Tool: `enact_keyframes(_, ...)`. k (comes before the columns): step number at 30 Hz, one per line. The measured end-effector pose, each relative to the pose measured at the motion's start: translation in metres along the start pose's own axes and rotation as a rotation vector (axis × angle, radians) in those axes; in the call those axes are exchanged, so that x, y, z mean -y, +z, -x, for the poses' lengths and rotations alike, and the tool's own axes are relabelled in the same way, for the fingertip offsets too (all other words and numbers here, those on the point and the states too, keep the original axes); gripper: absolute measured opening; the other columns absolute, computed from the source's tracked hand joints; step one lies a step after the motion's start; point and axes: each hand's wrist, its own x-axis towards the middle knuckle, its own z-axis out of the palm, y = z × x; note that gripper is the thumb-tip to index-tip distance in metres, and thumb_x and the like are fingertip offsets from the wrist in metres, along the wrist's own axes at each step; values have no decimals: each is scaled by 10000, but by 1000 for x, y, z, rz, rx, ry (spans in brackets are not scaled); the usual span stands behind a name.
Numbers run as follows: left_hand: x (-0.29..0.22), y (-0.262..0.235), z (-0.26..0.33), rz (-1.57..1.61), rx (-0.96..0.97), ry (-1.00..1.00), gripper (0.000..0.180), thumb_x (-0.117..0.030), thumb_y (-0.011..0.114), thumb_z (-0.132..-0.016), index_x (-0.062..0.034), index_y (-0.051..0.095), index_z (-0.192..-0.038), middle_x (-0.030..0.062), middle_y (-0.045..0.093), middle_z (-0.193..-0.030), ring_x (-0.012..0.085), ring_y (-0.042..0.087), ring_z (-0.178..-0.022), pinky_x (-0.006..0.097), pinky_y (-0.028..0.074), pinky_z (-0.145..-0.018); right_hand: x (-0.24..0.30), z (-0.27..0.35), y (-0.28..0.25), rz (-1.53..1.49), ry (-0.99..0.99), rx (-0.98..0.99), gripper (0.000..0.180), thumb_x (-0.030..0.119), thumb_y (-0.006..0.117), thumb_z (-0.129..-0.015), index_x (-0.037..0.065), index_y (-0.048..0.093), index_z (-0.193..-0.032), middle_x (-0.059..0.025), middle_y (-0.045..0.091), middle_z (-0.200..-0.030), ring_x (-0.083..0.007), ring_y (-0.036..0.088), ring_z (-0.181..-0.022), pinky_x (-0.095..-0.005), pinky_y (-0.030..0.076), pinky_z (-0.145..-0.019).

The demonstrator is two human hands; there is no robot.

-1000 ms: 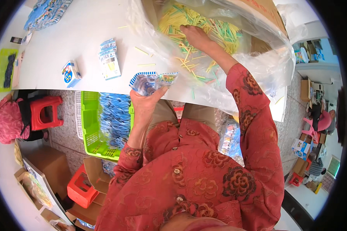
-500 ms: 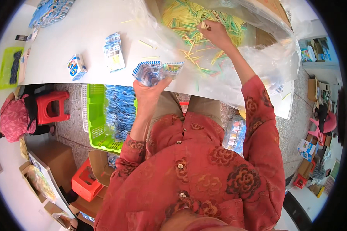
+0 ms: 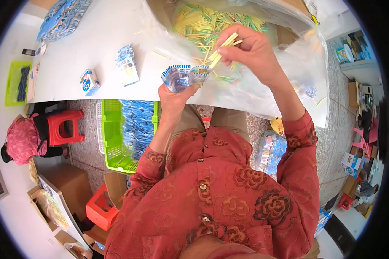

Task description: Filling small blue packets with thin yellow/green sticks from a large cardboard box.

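My left hand is closed around a small blue-and-white printed packet, its striped mouth spread wide and facing up. Between the thumb and fingers of my right hand is a small bunch of thin pale-yellow sticks. Their lower ends are right beside the packet's right rim; I cannot tell whether they touch it. Beyond my right hand lies a heap of yellow and green sticks in a box lined with clear plastic, with some spilled around its near side.
On the white table are a stack of flat packets, a small blue-and-white box and a pile of blue packets. Below its edge stands a green crate with blue packets. Red stools and another person are at left.
My right hand has come back from the heap toward the packet with sticks in its fingers. My left hand and the packet have shifted slightly right in the picture.
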Motion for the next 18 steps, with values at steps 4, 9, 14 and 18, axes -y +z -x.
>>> enact_keyframes(4,0,5,1,-23,28,13,230,13,714,-673,-33,625,-880,-4,621,-772,54,535,-636,206,431,-569,3,9,13,81,-89,8,100,32,609,-818,19,578,-912,-30,612,-844,-81,573,-737,-227,496,-647)
enact_keyframes(9,-2,5,3,-6,37,-6,231,12,718,-669,-30,625,-877,3,623,-771,61,537,-632,214,436,-572,5,16,19,465,-323,-35,86,-8,614,-792,8,597,-874,-57,625,-852,-123,599,-761,-244,499,-659)
enact_keyframes(14,-9,6,4,65,46,-73,237,12,720,-664,-29,625,-878,7,626,-782,66,543,-650,220,442,-592,2,15,21,668,-594,7,102,-43,630,-751,13,611,-833,-77,629,-839,-168,618,-756,-259,492,-648)
enact_keyframes(18,-7,2,3,58,100,-112,270,19,714,-674,-41,620,-920,2,631,-836,70,568,-726,225,458,-661,6,17,21,623,-483,94,108,-44,629,-749,14,607,-837,-63,624,-826,-156,596,-705,-258,476,-613)
